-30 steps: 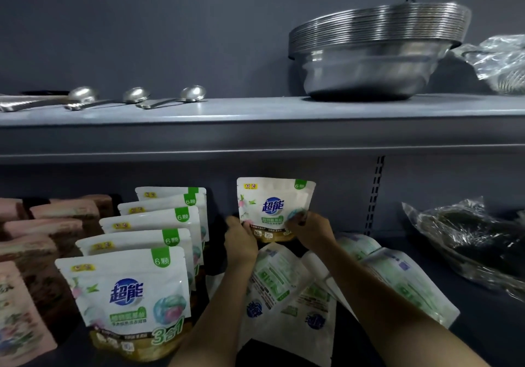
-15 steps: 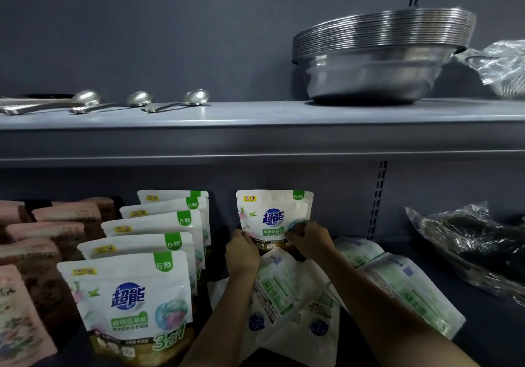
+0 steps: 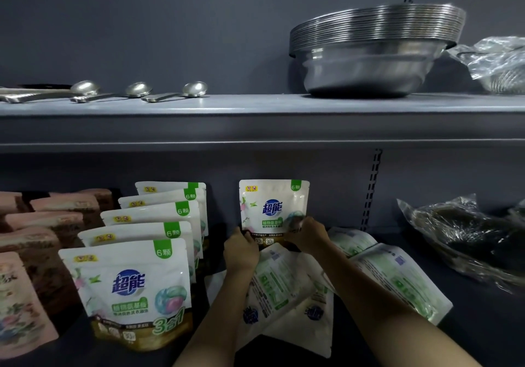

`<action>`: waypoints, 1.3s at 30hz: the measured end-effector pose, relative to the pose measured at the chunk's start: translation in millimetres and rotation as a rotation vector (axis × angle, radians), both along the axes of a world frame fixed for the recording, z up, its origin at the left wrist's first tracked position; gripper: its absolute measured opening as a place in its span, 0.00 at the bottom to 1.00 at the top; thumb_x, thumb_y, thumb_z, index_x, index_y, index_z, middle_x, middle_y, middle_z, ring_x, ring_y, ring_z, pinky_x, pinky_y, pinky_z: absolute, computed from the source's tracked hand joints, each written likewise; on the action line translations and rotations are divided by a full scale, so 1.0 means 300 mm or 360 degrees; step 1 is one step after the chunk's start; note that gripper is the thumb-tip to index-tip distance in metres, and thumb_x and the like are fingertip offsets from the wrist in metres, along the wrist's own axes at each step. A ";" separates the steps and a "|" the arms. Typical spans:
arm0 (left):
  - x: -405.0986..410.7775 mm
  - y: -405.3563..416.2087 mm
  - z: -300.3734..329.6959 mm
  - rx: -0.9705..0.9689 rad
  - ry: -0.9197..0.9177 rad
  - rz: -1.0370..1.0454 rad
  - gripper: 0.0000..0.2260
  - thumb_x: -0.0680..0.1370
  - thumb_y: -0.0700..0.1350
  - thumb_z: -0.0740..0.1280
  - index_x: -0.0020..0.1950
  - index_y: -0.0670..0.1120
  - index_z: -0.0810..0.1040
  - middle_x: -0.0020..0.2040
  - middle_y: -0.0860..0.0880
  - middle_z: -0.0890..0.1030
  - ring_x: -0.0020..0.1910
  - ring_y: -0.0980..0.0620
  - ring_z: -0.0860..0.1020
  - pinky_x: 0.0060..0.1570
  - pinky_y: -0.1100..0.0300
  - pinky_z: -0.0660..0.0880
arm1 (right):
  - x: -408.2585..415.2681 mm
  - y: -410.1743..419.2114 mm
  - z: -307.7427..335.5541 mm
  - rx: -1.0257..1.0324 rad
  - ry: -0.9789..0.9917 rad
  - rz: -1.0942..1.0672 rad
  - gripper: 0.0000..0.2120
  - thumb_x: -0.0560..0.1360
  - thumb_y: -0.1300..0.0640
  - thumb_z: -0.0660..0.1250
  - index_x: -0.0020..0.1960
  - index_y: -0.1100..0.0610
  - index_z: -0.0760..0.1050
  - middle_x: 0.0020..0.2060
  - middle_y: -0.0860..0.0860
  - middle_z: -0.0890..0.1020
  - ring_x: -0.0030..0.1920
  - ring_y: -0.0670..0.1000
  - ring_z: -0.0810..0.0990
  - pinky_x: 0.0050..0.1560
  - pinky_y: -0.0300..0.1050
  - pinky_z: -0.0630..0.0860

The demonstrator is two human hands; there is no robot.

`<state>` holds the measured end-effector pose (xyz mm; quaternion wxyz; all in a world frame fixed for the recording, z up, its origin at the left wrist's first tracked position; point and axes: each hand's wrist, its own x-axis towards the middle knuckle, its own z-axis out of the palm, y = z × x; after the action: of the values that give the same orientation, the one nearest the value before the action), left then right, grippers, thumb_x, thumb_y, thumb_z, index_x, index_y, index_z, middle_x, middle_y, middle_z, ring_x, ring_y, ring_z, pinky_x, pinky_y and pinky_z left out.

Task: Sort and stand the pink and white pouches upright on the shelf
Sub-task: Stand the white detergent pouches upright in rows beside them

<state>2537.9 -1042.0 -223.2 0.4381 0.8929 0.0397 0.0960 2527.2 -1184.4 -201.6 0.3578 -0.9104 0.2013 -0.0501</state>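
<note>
I have both hands on one white pouch (image 3: 273, 207) standing upright at the back of the lower shelf (image 3: 483, 335), against the rear wall. My left hand (image 3: 241, 250) grips its lower left corner, fingers curled round the edge. My right hand (image 3: 307, 233) pinches the lower right part, fingertips bent over the printed front. So neither grip is spread; both are closed on this pouch.

To the left stands a row of white pouches (image 3: 133, 290), five that I can count, upright and facing me, one behind another from front to back. Left of that row are pink pouches (image 3: 25, 307): the nearest one leans at the frame edge, and more pink tops show behind it, too dim to count.

Under my forearms lie loose white pouches (image 3: 278, 287), flat with their backs up and overlapping each other; one more flat pouch (image 3: 403, 278) lies to the right of my right arm.

At the far right of the lower shelf sits a crinkled clear plastic bag (image 3: 466, 233) with something dark inside. On the upper shelf (image 3: 255, 108) I see three metal spoons (image 3: 181, 92) on the left, a stack of steel bowls (image 3: 372, 54) on the right, and another plastic-wrapped bundle (image 3: 500, 62) at the edge.
</note>
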 end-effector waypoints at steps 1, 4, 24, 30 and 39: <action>-0.006 0.003 0.006 -0.0030 -0.0023 -0.0010 0.12 0.80 0.42 0.57 0.57 0.37 0.73 0.55 0.36 0.79 0.55 0.38 0.77 0.52 0.51 0.74 | -0.003 0.001 0.004 -0.0007 -0.0010 0.0006 0.27 0.73 0.54 0.70 0.66 0.66 0.68 0.61 0.59 0.76 0.60 0.57 0.77 0.52 0.42 0.74; -0.030 0.011 0.036 -0.0123 -0.0122 -0.0041 0.10 0.80 0.41 0.57 0.55 0.38 0.74 0.53 0.37 0.80 0.53 0.40 0.78 0.50 0.53 0.75 | -0.020 0.003 0.019 0.0028 -0.0065 -0.0008 0.22 0.74 0.56 0.68 0.65 0.64 0.69 0.59 0.59 0.78 0.57 0.56 0.79 0.46 0.40 0.73; -0.282 0.085 0.175 -0.0683 -0.0138 -0.0305 0.14 0.80 0.43 0.60 0.64 0.43 0.73 0.63 0.48 0.77 0.61 0.52 0.75 0.60 0.62 0.68 | -0.344 0.125 0.021 -0.0473 0.0002 0.1014 0.29 0.72 0.60 0.65 0.71 0.48 0.66 0.71 0.49 0.65 0.72 0.52 0.61 0.70 0.47 0.63; -0.312 0.096 0.196 -0.0638 -0.0150 -0.0358 0.14 0.80 0.45 0.60 0.65 0.45 0.72 0.64 0.49 0.76 0.62 0.53 0.74 0.56 0.63 0.68 | -0.366 0.135 -0.028 -0.0988 0.0280 0.1124 0.38 0.73 0.60 0.65 0.76 0.41 0.51 0.78 0.45 0.44 0.77 0.49 0.37 0.74 0.59 0.39; -0.362 0.106 0.226 -0.0748 -0.0221 -0.0422 0.13 0.79 0.45 0.61 0.63 0.45 0.74 0.61 0.50 0.77 0.55 0.58 0.73 0.58 0.62 0.69 | -0.398 0.132 -0.038 -0.1086 -0.0540 0.0849 0.17 0.78 0.55 0.59 0.65 0.45 0.73 0.67 0.45 0.74 0.71 0.51 0.66 0.71 0.54 0.61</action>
<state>2429.3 -1010.2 -155.3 0.6436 0.7555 -0.0865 0.0871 2407.7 -1144.9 -213.1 0.0660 -0.9751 -0.1292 -0.1680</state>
